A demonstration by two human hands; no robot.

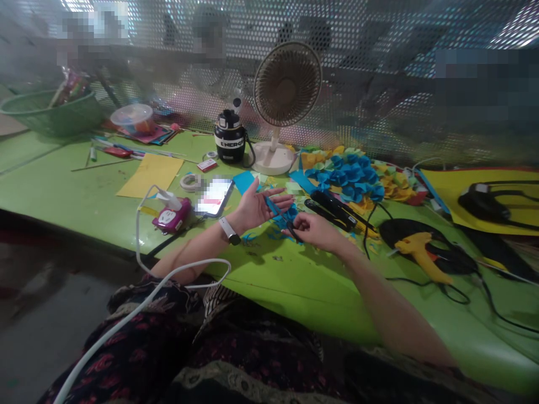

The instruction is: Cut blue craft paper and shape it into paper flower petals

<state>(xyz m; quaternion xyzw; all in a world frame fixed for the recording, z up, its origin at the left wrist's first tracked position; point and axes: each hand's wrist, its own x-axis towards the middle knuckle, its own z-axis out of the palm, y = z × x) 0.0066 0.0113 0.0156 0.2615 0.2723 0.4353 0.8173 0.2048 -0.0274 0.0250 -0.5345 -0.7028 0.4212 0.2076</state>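
Observation:
My left hand (261, 209) is turned palm up over the table, its fingers stretched out and apart. My right hand (310, 230) is closed around the dark handles of a pair of scissors (278, 211). The thin blades point up and left across the left fingers, and whether they touch them I cannot tell. Blue paper scraps (288, 216) lie beneath and behind both hands. Just behind the left hand is a blue paper piece (243, 182). Black-handled tools (332, 209) rest beyond the right hand.
Blue and yellow paper petals (349, 174) heap up before a fan (273, 157). At left are a phone (214, 197), tape roll (191, 182), purple power adapter (172, 216) and black bottle (229, 140). A yellow glue gun (423, 255) lies right. A white cable (138, 303) crosses my lap.

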